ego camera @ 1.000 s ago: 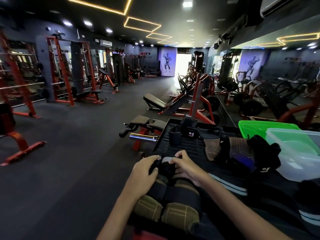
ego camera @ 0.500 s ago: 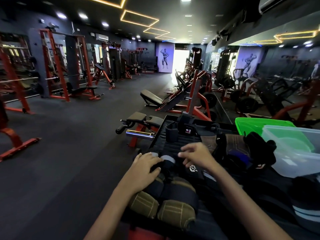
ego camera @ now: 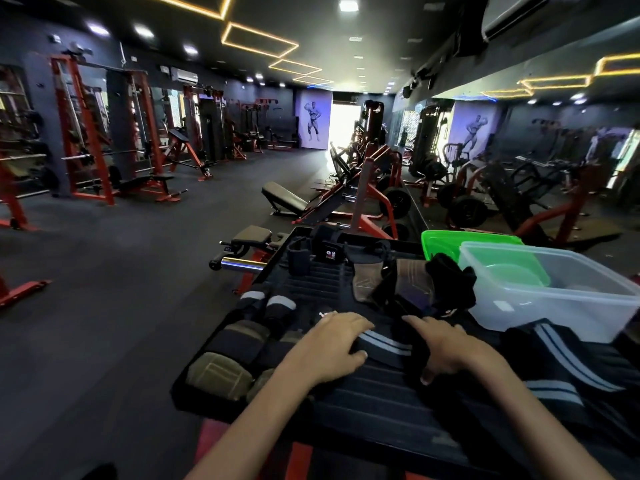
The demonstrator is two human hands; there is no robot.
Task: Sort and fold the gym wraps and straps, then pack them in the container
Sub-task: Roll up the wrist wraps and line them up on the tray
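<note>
Hands (ego camera: 332, 344) (ego camera: 446, 348) flat on striped wrap (ego camera: 384, 342), fingers relaxed and gripping nothing, probably smoothing it for folding; clear container (ego camera: 554, 303) waiting far right.

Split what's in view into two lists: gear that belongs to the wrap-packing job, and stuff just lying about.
Job:
- striped wrap under both hands
- olive padded straps
- black gloves
- clear container
- green lid

Lying about:
- incline bench
- red racks
- weight plates
</note>
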